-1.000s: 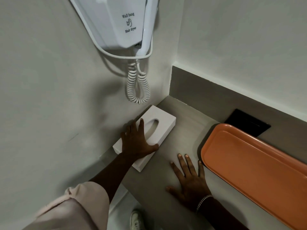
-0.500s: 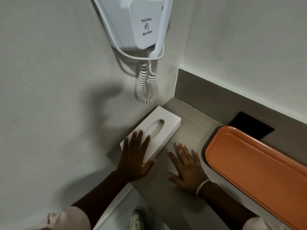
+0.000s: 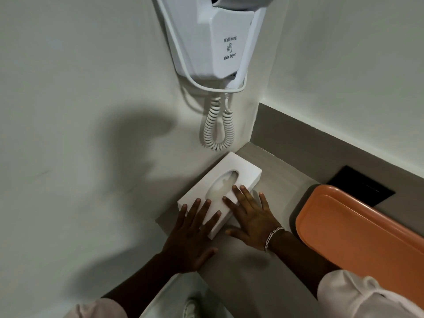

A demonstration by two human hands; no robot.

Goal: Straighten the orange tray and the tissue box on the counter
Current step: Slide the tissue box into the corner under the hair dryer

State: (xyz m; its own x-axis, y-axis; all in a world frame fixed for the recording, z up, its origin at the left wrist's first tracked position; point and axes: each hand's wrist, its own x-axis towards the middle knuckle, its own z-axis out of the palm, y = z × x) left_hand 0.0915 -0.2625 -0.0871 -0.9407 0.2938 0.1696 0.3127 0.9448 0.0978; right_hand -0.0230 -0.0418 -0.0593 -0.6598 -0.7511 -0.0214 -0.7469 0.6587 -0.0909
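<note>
"Wall hung Hair dryer" label, tissue box

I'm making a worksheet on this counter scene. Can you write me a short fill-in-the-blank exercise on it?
1. Both hands, left and right, rest on the white ____ box.
2. The tray is coloured ____.
3. A bracelet is on the ____ wrist.
4. The coiled cord hangs from a wall-hung hair ____.

Missing words: tissue; orange; right; dryer
</note>
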